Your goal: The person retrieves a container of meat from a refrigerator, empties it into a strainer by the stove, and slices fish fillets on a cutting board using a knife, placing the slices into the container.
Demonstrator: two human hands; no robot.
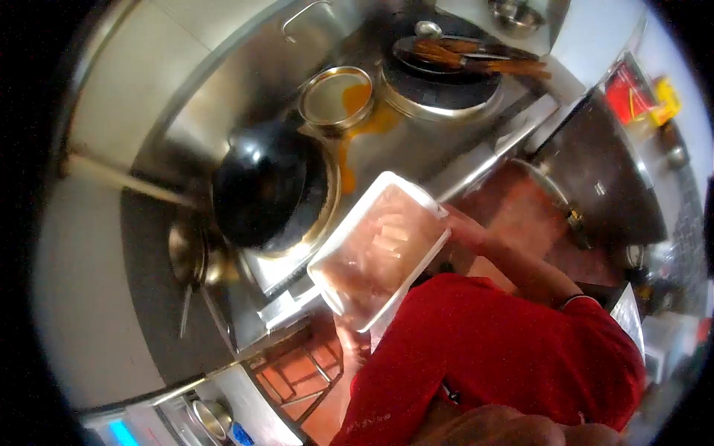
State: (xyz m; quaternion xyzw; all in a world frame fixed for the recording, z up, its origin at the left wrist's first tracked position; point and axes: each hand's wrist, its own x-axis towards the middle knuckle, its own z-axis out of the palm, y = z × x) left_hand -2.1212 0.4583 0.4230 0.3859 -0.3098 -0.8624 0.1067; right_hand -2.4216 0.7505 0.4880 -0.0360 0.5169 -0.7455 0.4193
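A white rectangular tray (340, 248) is held tilted in front of the red shirt, with pale pieces in a pinkish, shiny content. My left hand (352, 343) grips its lower left end, mostly from below. My right hand (462, 229) is closed on the opposite end, near the upper right corner. Just beyond the tray, a black wok (260, 186) sits on a round burner ring. Beside the wok is a round metal pan (335, 98) with orange liquid, some of it spilled on the steel stovetop (416, 152).
Wooden-handled utensils (476, 59) and a ladle lie in a dark pan at the back right. Metal ladles (190, 253) stand at the left. A large dark lid or panel (610, 171) is at the right. Metal bowls (517, 15) are at the top. Reddish floor tiles show below.
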